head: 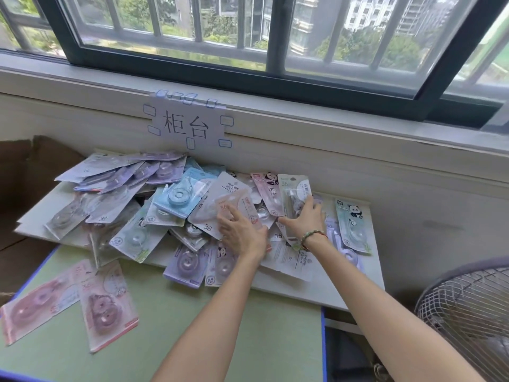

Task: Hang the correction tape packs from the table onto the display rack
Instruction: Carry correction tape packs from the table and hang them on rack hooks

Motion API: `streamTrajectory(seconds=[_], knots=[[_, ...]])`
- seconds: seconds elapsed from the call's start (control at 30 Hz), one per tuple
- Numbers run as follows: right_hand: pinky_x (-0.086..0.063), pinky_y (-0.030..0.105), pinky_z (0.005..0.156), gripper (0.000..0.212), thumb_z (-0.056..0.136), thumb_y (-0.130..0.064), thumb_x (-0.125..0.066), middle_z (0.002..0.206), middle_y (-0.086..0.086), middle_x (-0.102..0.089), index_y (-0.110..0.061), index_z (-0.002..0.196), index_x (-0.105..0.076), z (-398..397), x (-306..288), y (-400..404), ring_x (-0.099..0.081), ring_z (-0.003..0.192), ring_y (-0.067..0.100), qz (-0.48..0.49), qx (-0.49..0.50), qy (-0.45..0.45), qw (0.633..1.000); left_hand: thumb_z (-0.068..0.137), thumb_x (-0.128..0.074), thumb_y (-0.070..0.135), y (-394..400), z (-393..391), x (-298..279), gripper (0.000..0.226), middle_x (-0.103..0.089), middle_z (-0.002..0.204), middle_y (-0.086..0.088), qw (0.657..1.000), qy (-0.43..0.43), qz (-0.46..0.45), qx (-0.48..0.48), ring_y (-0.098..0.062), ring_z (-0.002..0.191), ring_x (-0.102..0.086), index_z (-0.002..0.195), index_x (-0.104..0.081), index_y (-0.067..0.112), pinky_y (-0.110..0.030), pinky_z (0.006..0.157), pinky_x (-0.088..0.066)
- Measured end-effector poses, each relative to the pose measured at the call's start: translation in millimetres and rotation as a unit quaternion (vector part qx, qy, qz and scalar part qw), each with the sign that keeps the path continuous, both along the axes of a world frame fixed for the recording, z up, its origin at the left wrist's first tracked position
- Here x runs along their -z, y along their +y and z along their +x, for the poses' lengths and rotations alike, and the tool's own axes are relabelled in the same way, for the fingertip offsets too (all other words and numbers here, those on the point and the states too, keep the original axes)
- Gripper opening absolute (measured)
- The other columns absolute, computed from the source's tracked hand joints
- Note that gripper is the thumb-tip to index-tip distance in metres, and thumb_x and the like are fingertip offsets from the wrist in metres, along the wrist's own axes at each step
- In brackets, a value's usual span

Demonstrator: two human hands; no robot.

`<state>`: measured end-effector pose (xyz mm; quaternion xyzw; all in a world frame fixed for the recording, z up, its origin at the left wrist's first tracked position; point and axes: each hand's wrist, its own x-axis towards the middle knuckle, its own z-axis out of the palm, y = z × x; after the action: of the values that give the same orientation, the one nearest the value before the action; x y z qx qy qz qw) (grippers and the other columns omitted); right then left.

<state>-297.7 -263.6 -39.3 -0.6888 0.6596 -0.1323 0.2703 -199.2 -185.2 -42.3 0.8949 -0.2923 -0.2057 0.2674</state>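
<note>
Several correction tape packs (180,195) in blue, purple, pink and green lie heaped on a white table (316,293) under the window. My left hand (241,232) rests on a pale pink pack (235,208) in the middle of the heap, thumb over its face and fingers beneath. My right hand (305,219) grips a grey-green pack (294,194) that stands tilted up from the pile. No display rack is in view.
Two pink packs (107,304) lie apart on a green mat with a blue edge (275,340) in front. A paper sign (187,122) is taped to the wall. A fan's wire cage (468,312) stands at the lower right. A brown cushion (27,172) sits at the left.
</note>
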Motion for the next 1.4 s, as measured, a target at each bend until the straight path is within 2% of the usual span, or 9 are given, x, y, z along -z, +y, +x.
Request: streamTrajectory(seconds=[0.1,0.2,0.33,0.53,0.7,0.9,1.0,1.23,1.4], knots=[[-0.039,0.049,0.104,0.103,0.068,-0.051,-0.078,0.143,0.016,-0.031,-0.01,0.143,-0.021,-1,-3,6,-0.038,0.128,0.037,-0.003,0.006,-0.007,1.0,0.08,-0.073,0.043,3,1,-6,0.112,-0.012,0.151,-0.029,0.999,0.04,-0.02,-0.008,-0.038,0.132,-0.031,0.153,0.005,0.008,-0.043,0.104,-0.035],[-0.028,0.045,0.112,0.112,0.072,-0.044,-0.078,0.151,0.018,-0.019,-0.005,0.149,-0.007,-4,-9,13,-0.024,0.138,0.035,-0.001,0.005,-0.012,1.0,0.074,-0.078,0.04,11,6,-8,0.12,-0.021,0.151,-0.024,0.995,0.077,-0.067,-0.019,-0.037,0.136,-0.026,0.152,0.007,0.004,-0.045,0.111,-0.03],[-0.024,0.042,0.113,0.118,0.071,-0.041,-0.079,0.153,0.016,-0.013,-0.002,0.149,-0.001,-7,-17,29,-0.019,0.139,0.034,-0.018,0.005,-0.017,1.0,0.075,-0.077,0.037,35,15,-19,0.118,-0.014,0.155,-0.015,0.992,0.07,-0.102,-0.013,-0.036,0.138,-0.022,0.152,0.006,0.001,-0.046,0.11,-0.028],[-0.031,0.043,0.108,0.121,0.071,-0.04,-0.08,0.152,0.015,-0.009,-0.004,0.15,0.004,-1,-40,74,-0.018,0.138,0.033,-0.048,-0.012,-0.031,0.998,0.072,-0.082,0.034,82,41,-40,0.12,-0.014,0.15,-0.016,0.981,0.062,-0.184,0.013,-0.031,0.135,-0.029,0.153,0.002,0.004,-0.034,0.107,-0.03],[-0.029,0.039,0.11,0.121,0.069,-0.04,-0.081,0.148,0.014,-0.013,-0.004,0.15,0.002,2,-63,132,-0.02,0.137,0.031,-0.104,0.007,-0.043,0.994,0.073,-0.081,0.039,127,55,-57,0.12,-0.019,0.151,-0.019,0.971,0.056,-0.224,0.054,-0.032,0.137,-0.029,0.153,0.004,0.008,-0.04,0.109,-0.031],[-0.03,0.037,0.107,0.12,0.071,-0.043,-0.079,0.146,0.016,-0.018,-0.003,0.15,0.001,3,-81,234,-0.027,0.135,0.032,-0.162,0.095,-0.027,0.982,0.07,-0.078,0.045,194,70,-60,0.122,-0.024,0.146,-0.014,0.961,0.031,-0.235,0.139,-0.036,0.132,-0.036,0.154,0.005,0.012,-0.051,0.106,-0.038],[-0.029,0.038,0.106,0.119,0.072,-0.043,-0.078,0.145,0.017,-0.02,-0.002,0.15,0.001,-5,-90,288,-0.029,0.132,0.034,-0.176,0.156,-0.008,0.972,0.07,-0.078,0.041,231,66,-65,0.119,-0.028,0.14,-0.021,0.953,0.029,-0.238,0.186,-0.037,0.127,-0.039,0.154,0.001,0.009,-0.047,0.104,-0.039],[-0.029,0.035,0.107,0.12,0.076,-0.044,-0.075,0.147,0.018,-0.018,0.003,0.148,0.008,-56,-121,393,-0.027,0.134,0.034,-0.213,0.284,0.018,0.935,0.072,-0.083,0.033,292,25,-92,0.118,-0.029,0.145,-0.023,0.907,0.042,-0.284,0.309,-0.034,0.133,-0.034,0.153,-0.002,0.004,-0.038,0.105,-0.033],[-0.039,0.039,0.099,0.123,0.073,-0.052,-0.075,0.144,0.017,-0.023,0.002,0.149,0.005,-124,-137,481,-0.035,0.13,0.032,-0.226,0.398,0.065,0.887,0.069,-0.083,0.038,336,-46,-112,0.117,-0.039,0.135,-0.019,0.857,0.061,-0.299,0.415,-0.035,0.125,-0.043,0.154,-0.007,0.011,-0.041,0.097,-0.042]])
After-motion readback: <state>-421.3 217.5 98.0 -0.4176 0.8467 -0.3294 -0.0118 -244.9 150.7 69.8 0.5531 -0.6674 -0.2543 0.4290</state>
